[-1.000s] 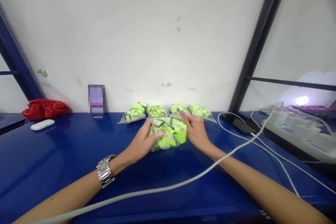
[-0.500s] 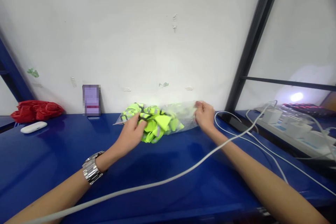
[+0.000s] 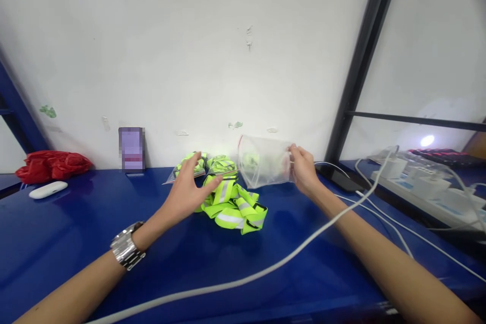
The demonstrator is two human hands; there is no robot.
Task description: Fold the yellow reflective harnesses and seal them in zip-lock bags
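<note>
A loose bundle of neon-yellow reflective straps (image 3: 235, 210) with silver stripes and black fittings lies on the blue table. My left hand (image 3: 186, 187) hovers at its left side, thumb and fingers apart, holding nothing. At the right, my right hand (image 3: 304, 167) pinches the end of a clear zip bag (image 3: 271, 154), whose red-edged mouth faces left. Some yellow-green shows through the bag; I cannot tell whether it is inside or behind. Against the wall sit bagged yellow straps (image 3: 222, 164), partly covered by my left hand.
A white cable (image 3: 261, 274) crosses in front of my right forearm. On the right are a dark phone (image 3: 337, 177) and a power strip with white chargers (image 3: 429, 187). To the left stand a phone (image 3: 132, 149), a white case (image 3: 48, 190) and a red plastic bag (image 3: 53, 164).
The yellow straps have come out of the clear bag onto the table. My left hand has let go of them and opened. My right hand still grips the bag, now raised slightly.
</note>
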